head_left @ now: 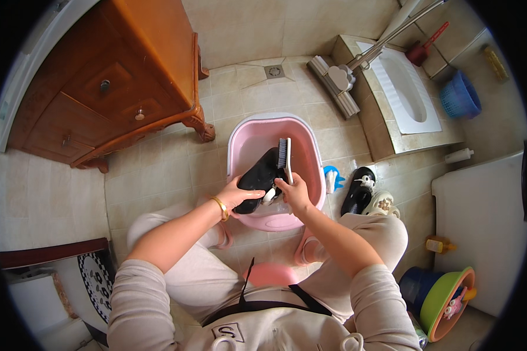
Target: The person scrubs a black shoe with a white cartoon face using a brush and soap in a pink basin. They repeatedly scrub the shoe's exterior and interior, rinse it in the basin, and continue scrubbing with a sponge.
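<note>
A pink basin (317,181) with a white rim stands on the floor between my knees. Over it, my left hand (238,196) is closed around a black clog (260,175), which lies tilted with its toe end pointing away to the right. My right hand (295,193) grips the handle of a scrub brush (286,157). The brush's dark bristles face left and sit against or close beside the clog; I cannot tell whether they touch. A small white part (269,196) shows at the clog near both thumbs. What lies deeper in the basin is partly hidden by the clog.
Right of the basin are a blue-and-white item (332,178), another black clog (357,192) and cream clogs (383,202). A wooden cabinet (117,82) stands far left. Far right are a mop (334,82), a squat toilet (407,88) and a blue basket (459,96). Nested basins (436,298) sit near right.
</note>
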### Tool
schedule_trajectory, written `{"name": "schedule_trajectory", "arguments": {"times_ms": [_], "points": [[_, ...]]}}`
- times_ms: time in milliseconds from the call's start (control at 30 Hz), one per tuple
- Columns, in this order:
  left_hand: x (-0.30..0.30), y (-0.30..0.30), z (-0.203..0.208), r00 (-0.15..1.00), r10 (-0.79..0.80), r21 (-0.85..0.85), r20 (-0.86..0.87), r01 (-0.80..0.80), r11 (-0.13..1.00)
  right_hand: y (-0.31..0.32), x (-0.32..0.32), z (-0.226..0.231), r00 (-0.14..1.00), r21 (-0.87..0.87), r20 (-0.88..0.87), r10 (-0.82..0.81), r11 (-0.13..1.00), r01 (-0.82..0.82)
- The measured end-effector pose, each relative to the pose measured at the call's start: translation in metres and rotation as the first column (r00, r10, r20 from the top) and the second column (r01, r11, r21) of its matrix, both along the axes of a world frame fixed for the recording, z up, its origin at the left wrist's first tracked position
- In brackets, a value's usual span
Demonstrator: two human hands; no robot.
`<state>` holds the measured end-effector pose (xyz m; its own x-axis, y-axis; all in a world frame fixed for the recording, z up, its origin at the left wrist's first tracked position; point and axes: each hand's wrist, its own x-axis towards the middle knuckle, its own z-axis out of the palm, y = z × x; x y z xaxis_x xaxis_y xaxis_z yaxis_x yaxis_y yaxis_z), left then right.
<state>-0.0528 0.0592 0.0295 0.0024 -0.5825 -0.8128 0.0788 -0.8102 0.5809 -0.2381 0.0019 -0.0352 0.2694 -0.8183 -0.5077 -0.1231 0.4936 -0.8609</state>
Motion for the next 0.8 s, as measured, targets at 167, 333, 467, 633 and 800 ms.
{"name": "schedule_trajectory", "arguments": {"times_ms": [167,333,467,633,800], "points": [[0.004,0.01,-0.028,0.993,0.11,-0.124,0.04,-0.105,0.987,0.0,0.003,-0.021,0.991,0.034,-0.035,0.126,0.992,-0.124],[-0.003,0.015,-0.05,0.971,0.128,-0.319,0.202,-0.058,0.946,-0.006,-0.001,-0.036,0.908,-0.238,-0.406,0.109,0.946,-0.22],[0.0,0.021,-0.053,0.969,0.113,-0.329,0.218,-0.036,0.944,0.006,-0.003,-0.015,0.834,-0.408,-0.55,0.045,0.857,-0.315],[0.004,0.014,-0.058,0.966,0.087,-0.288,0.246,-0.013,0.958,0.049,0.005,0.061,0.644,-0.329,-0.727,0.238,0.702,-0.631],[-0.016,0.021,-0.035,0.917,-0.096,-0.314,0.386,0.229,0.922,0.013,-0.013,0.034,0.52,-0.227,-0.82,0.239,0.697,-0.68]]}}
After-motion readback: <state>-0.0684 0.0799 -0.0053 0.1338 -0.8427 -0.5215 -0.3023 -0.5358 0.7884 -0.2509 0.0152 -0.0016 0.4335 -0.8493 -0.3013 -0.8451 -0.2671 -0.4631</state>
